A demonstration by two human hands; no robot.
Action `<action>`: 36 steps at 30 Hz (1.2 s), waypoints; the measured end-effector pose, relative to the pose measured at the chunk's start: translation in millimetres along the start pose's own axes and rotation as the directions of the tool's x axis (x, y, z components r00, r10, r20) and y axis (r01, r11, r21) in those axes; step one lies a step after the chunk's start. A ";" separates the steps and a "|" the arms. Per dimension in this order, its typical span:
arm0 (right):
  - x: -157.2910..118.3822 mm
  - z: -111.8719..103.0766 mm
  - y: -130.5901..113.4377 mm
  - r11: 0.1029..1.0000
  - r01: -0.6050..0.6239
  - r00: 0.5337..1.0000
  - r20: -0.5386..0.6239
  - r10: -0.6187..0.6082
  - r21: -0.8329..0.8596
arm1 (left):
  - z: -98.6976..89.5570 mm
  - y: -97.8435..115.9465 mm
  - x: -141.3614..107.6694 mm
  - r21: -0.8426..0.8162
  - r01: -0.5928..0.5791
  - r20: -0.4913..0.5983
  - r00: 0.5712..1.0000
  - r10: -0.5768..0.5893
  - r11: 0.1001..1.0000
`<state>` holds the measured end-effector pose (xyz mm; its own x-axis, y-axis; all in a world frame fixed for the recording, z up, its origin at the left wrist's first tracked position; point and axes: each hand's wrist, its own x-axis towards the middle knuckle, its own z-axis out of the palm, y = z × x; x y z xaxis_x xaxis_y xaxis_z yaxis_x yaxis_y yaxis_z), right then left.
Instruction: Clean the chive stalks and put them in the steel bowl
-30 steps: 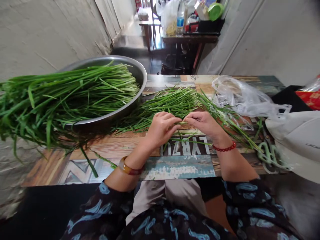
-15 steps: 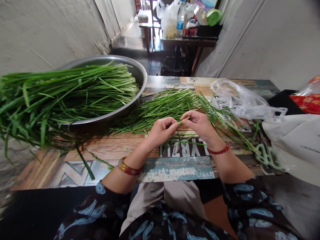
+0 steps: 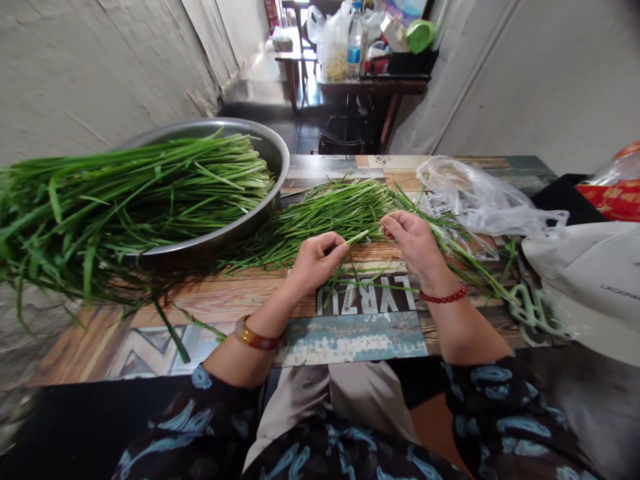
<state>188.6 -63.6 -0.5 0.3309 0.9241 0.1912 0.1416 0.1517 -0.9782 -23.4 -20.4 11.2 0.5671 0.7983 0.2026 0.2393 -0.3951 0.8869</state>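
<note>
My left hand (image 3: 320,260) is closed in a pinch around a garlic chive (image 3: 358,237), whose pale cut end points up to the right. Just right of that tip is my right hand (image 3: 407,239), its thumb and forefinger pressed together; whatever they pinch is too small to make out. Behind both hands lies a loose pile of garlic chives (image 3: 330,213) on the wood-patterned table (image 3: 200,293). At the left, a large metal basin (image 3: 283,157) holds a thick bundle of chives (image 3: 165,187) that hangs over its rim. A few stray leaves lie under my hands.
Clear plastic bags (image 3: 475,193) lie at the right, with green-handled scissors (image 3: 535,310) and a white cap (image 3: 595,287) nearer me. A red package (image 3: 613,190) is behind the cap. A second table with a water bottle (image 3: 354,43) stands further back.
My hands were together on the chive. Now my right hand has drawn away up and to the right, leaving the chive in my left hand with its pale end exposed.
</note>
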 end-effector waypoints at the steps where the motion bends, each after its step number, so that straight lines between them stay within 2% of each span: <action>1: 0.0 -3.4 -1.4 0.999 0.015 0.998 0.062 -0.012 -0.039 | -0.1 0.1 0.1 -0.031 0.016 0.006 1.000 -0.016 0.999; 4: -1.8 -6.7 -3.6 0.984 0.077 0.980 0.194 -0.045 -0.161 | -0.2 1.6 -0.1 -0.091 0.050 0.024 0.999 -0.048 0.995; 8: -6.2 4.4 -4.8 0.962 0.173 0.970 0.204 -0.130 -0.209 | -1.0 4.7 -1.1 -0.097 0.055 0.057 0.997 -0.049 0.994; 12: -9.7 15.4 -9.5 0.874 0.360 0.929 0.213 -0.303 -0.326 | -1.5 6.6 -1.6 -0.052 0.029 0.079 0.997 -0.025 0.998; 14: -10.0 17.0 -10.9 0.851 0.387 0.920 0.210 -0.331 -0.354 | -1.3 6.8 -1.3 -0.005 -0.005 0.105 0.994 0.005 1.000; 17: -8.9 16.7 -8.4 0.886 0.313 0.949 0.152 -0.276 -0.343 | -0.7 6.2 -0.4 0.090 -0.077 0.147 0.987 0.063 0.993; 20: -7.6 16.6 -1.8 0.936 0.205 0.979 0.077 -0.191 -0.285 | -0.4 5.0 0.5 0.147 -0.122 0.142 0.985 0.101 0.982; 26: -6.9 23.4 6.4 0.990 0.112 0.994 0.000 -0.113 -0.082 | 0.5 4.8 1.2 0.168 -0.135 0.108 0.987 0.118 0.977; 30: -2.8 22.0 5.8 0.997 0.055 0.998 -0.043 -0.053 0.046 | 0.9 1.5 2.1 0.157 -0.148 0.098 0.986 0.134 0.976; 33: 4.8 9.5 6.2 0.992 0.056 0.979 -0.203 -0.031 0.116 | 0.2 -4.3 3.1 0.124 -0.126 0.038 0.992 0.122 0.984; 35: 9.9 -1.4 7.8 0.994 0.087 0.956 -0.287 -0.065 0.064 | -0.2 -7.0 3.7 0.035 -0.067 -0.016 0.998 0.068 0.997; 36: 11.9 -6.3 9.0 0.995 0.102 0.951 -0.292 -0.098 -0.001 | -0.2 -7.3 3.9 -0.033 -0.025 -0.032 0.999 0.024 0.999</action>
<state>199.7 -53.5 -6.6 0.5731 0.7621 0.3013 0.1760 0.2446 -0.9535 -23.1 -14.4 5.6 0.5472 0.8026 0.2374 0.1985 -0.4000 0.8947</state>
